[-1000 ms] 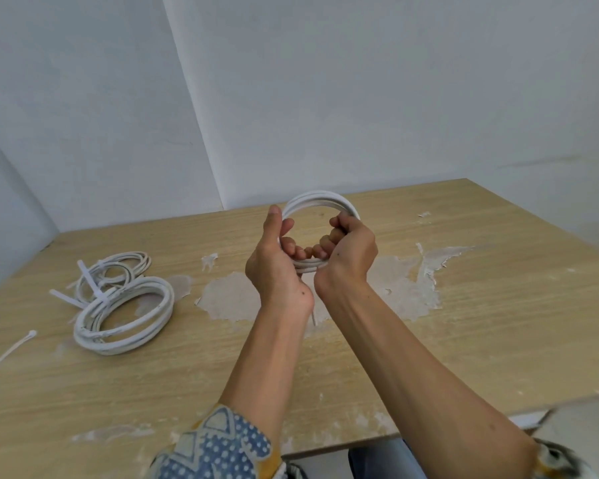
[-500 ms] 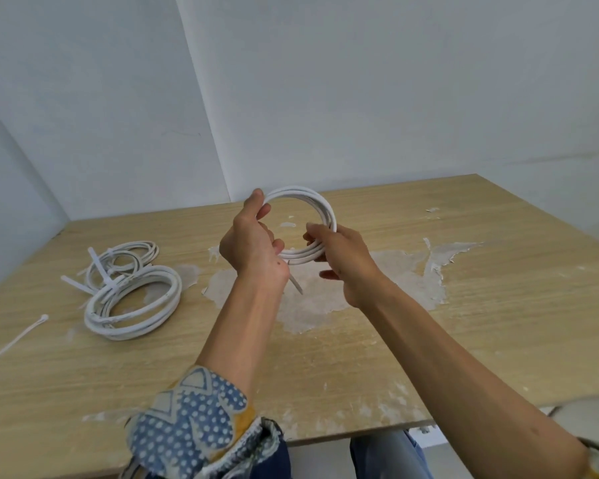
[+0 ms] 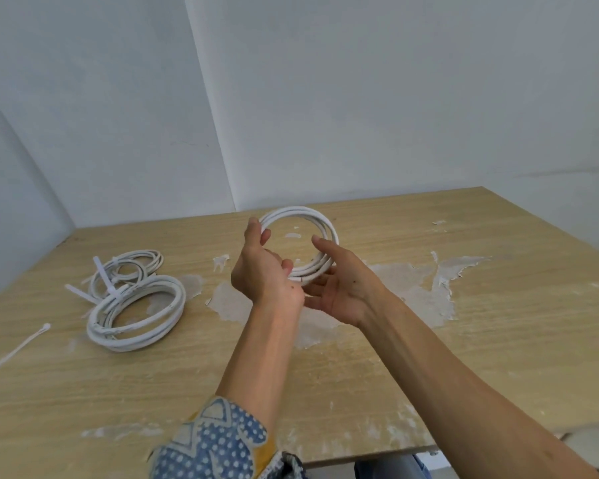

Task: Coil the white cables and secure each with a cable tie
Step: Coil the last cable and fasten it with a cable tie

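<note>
Above the table (image 3: pixel 429 361), cable coil (image 3: pixel 326 223) in the left hand (image 3: pixel 260 271).

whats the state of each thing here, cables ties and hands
held coil: wound, off the table, no tie visible
left hand: grips the held coil
right hand: fingers straight, touches the held coil
large coil: flat on table, tied
small coil: flat on table, behind large coil
loose cable tie: unfastened, flat on table
</note>
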